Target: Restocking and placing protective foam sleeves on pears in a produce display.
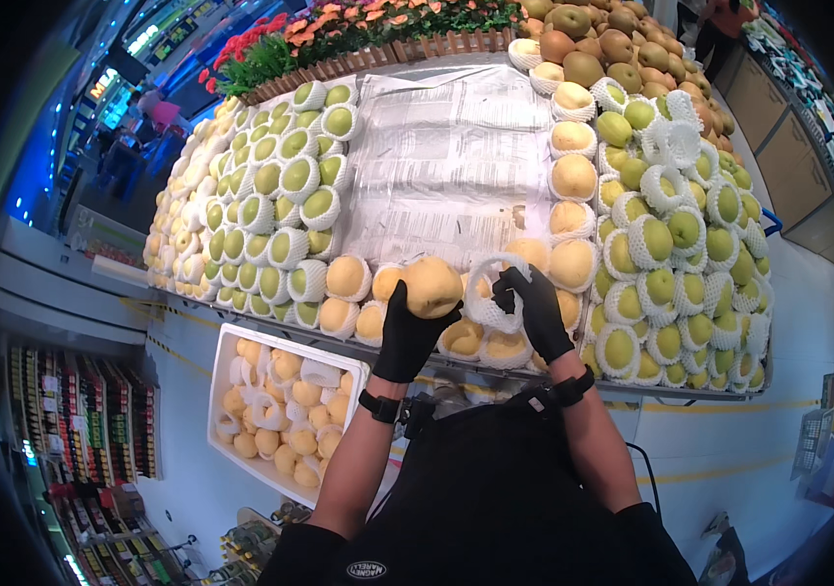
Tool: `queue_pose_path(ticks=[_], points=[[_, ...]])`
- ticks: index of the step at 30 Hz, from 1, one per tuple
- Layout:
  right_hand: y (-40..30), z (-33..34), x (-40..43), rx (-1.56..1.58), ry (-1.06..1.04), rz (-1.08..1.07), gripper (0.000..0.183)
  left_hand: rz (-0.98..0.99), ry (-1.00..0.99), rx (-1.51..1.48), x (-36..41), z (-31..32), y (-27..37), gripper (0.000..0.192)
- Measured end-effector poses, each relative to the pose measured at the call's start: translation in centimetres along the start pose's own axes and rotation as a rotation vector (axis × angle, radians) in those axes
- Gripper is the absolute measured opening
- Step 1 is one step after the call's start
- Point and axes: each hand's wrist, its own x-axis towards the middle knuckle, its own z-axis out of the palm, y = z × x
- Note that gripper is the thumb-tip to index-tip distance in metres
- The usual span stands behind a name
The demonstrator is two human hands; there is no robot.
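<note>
My left hand [417, 322], in a black glove, holds a large yellow pear [432, 287] with no sleeve on it, above the front edge of the fruit display. To its right my right hand [534, 308], also gloved in black, grips a white foam net sleeve [488, 293], which hangs like an open ring. The pear and the sleeve are apart. Below and around both hands lie yellow pears in foam nets [507, 347] along the front edge. Behind them, newspaper sheets [446, 168] cover the sloping display, and a column of netted yellow pears [573, 178] runs up their right side.
Netted green fruits [298, 176] are piled on the left, netted yellow-green pears [657, 240] on the right, brown pears [616, 45] behind. A small wooden fence [380, 56] with flowers borders the back. A white foam box [215, 395] of yellow pears stands below, at left.
</note>
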Motion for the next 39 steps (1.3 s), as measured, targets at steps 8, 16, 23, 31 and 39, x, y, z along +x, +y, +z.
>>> queue_pose_path(ticks=[8,16,23,31,39], points=[[2.6,0.8,0.9,-0.292,-0.082,-0.063,0.028,0.428,0.243,0.822,-1.8,-2.9,2.5,0.043],[2.1,4.2,-0.5,-0.38,-0.147,0.029,0.033,0.298,0.297,0.847,-6.8,-10.5,0.4,0.031],[6.1,6.9,-0.2,-0.306,-0.14,-0.021,0.015,0.238,0.481,0.886,-11.6,-16.6,-0.3,0.02],[7.5,13.8,-3.3,-0.778,-0.255,-0.089,0.02,0.207,0.632,0.703,-17.2,-23.2,0.7,0.045],[11.7,17.8,-6.2,-0.696,-0.441,0.097,0.017,0.217,0.866,0.807,-23.8,-32.2,-2.6,0.043]])
